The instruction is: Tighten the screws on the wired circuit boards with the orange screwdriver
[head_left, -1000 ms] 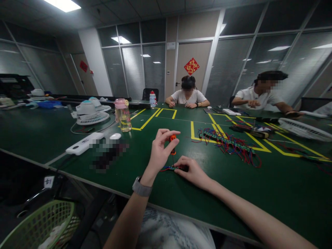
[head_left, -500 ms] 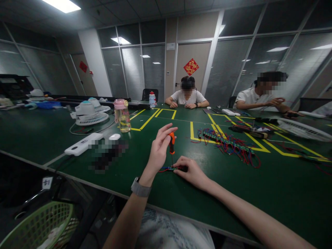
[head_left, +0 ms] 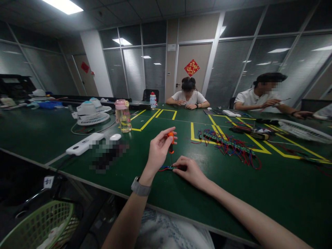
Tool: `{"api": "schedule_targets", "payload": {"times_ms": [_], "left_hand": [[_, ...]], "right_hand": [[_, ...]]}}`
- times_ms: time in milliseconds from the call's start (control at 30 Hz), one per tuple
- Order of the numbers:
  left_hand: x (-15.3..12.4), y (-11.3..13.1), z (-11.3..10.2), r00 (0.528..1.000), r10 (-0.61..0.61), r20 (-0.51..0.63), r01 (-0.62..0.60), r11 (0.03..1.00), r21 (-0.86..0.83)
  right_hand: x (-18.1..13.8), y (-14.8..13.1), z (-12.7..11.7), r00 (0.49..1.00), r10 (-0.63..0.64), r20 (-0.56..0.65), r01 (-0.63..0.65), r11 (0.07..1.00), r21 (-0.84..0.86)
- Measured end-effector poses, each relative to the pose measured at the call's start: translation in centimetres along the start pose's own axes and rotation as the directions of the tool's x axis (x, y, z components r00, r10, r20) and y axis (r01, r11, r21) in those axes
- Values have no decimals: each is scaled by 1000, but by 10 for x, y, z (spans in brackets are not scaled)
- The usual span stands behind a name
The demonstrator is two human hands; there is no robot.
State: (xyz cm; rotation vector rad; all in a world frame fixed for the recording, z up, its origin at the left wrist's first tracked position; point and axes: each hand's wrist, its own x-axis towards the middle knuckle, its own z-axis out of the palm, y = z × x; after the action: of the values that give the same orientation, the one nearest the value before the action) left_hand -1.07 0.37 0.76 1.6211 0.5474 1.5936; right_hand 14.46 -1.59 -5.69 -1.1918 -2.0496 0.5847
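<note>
My left hand (head_left: 157, 152) is closed on the handle of an orange and black screwdriver (head_left: 171, 148), with a watch on that wrist. Its shaft points nearly straight down, and the tip meets a small green circuit board (head_left: 170, 168) lying on the table. Red and blue wires run from the board's left end. With thumb and fingers, my right hand (head_left: 191, 170) grips the board's right end, covering part of it. Whatever sits under the screwdriver's tip is too small to make out.
A row of boards with red and blue wires (head_left: 225, 141) lies ahead to the right on the green table (head_left: 233, 193). To the left are a pink-lidded bottle (head_left: 123, 117), a white power strip (head_left: 84, 143) and white fans (head_left: 93, 117). Two people (head_left: 188, 97) sit across.
The fingers of my left hand have shifted around the screwdriver's handle, which has turned slightly. My right hand stays on the board. The person at the far right has moved their hands.
</note>
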Motion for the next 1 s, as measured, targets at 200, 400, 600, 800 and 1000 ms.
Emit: {"api": "schedule_targets", "payload": {"times_ms": [200, 400, 600, 800, 1000], "left_hand": [[-1, 2, 1, 998, 53, -35, -49, 993, 106], [-1, 1, 0, 992, 65, -105, -54, 993, 101], [-1, 0, 1, 999, 34, -27, -33, 999, 43], [-2, 0, 2, 987, 122, -101, -95, 968, 234], [-1, 0, 3, 999, 39, 11, -40, 997, 64]], "right_hand": [[4, -2, 1, 1000, 12, -5, -12, 1000, -11], [4, -4, 1, 1000, 11, -4, -11, 999, -46], [3, -3, 3, 1000, -6, -15, 4, 994, -106], [3, -5, 2, 1000, 13, 4, -13, 995, -102], [5, -3, -1, 1000, -4, 21, 6, 994, -111]]}}
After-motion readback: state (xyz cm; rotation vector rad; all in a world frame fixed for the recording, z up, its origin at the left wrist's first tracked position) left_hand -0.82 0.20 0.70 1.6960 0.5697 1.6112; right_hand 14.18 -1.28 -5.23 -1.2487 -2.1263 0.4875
